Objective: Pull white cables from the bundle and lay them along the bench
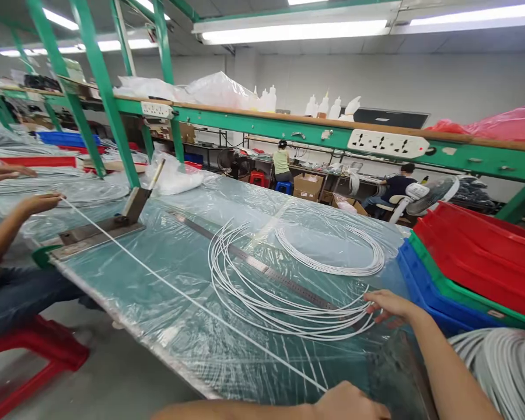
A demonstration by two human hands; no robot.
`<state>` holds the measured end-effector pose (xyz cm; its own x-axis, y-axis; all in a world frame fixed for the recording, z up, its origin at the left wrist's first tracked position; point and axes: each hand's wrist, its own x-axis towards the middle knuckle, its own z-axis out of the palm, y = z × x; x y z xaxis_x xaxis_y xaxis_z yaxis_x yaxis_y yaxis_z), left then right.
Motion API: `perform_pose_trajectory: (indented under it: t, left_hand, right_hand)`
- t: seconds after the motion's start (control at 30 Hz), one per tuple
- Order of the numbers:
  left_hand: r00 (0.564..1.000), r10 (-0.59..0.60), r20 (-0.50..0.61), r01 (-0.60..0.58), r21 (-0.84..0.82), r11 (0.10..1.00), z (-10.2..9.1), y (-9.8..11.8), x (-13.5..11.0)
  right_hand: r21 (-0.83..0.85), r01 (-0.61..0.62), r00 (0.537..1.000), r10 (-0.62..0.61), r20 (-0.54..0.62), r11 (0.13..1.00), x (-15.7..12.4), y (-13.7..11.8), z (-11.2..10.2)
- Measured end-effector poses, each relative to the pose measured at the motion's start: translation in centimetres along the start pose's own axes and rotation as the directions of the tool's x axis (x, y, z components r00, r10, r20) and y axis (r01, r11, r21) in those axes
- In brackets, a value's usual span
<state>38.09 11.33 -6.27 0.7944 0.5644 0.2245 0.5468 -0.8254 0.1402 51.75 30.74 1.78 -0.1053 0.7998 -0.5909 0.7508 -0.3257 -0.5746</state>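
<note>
A thin white cable runs taut in a straight line across the table. Its near part enters my left hand, a closed fist at the bottom edge; the fingers are mostly hidden. At the far end, a co-worker's hand pinches the same cable beside a metal lever cutter. My right hand has its fingers slightly apart at the right end of a loose coil of white cable, the fingertips at its strands. Under that coil lies a long steel ruler.
Another white cable coil lies farther back on the plastic-covered table. Stacked red, green and blue trays stand on the right, above a large cable bundle. A green shelf beam with sockets crosses overhead. Several people sit nearby.
</note>
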Motion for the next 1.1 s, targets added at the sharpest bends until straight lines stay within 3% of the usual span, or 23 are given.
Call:
perform_pose_trajectory:
  t: [0.17,0.37,0.63,1.1]
  left_hand:
    - [0.999,-0.013,-0.043,0.017,0.096,0.995,-1.8,1.0,-0.2]
    - [0.981,0.046,-0.191,-0.026,0.109,0.994,-1.0,0.8,-0.6]
    - [0.983,0.069,-0.169,-0.035,0.196,0.98,-1.5,0.9,-0.5]
    - [0.978,0.078,-0.193,-0.036,0.211,0.977,-0.6,0.6,-0.4]
  right_hand:
    - [-0.022,0.007,1.0,-0.006,0.009,1.0,-0.6,-0.5,-0.1]
    - [-0.039,0.024,0.999,-0.023,0.026,0.999,-0.7,-0.8,-0.4]
    - [-0.067,0.017,1.0,-0.017,0.009,0.998,-0.7,-1.0,-0.5]
    - [-0.075,0.011,1.0,-0.01,0.017,0.997,-0.1,-0.7,-0.5]
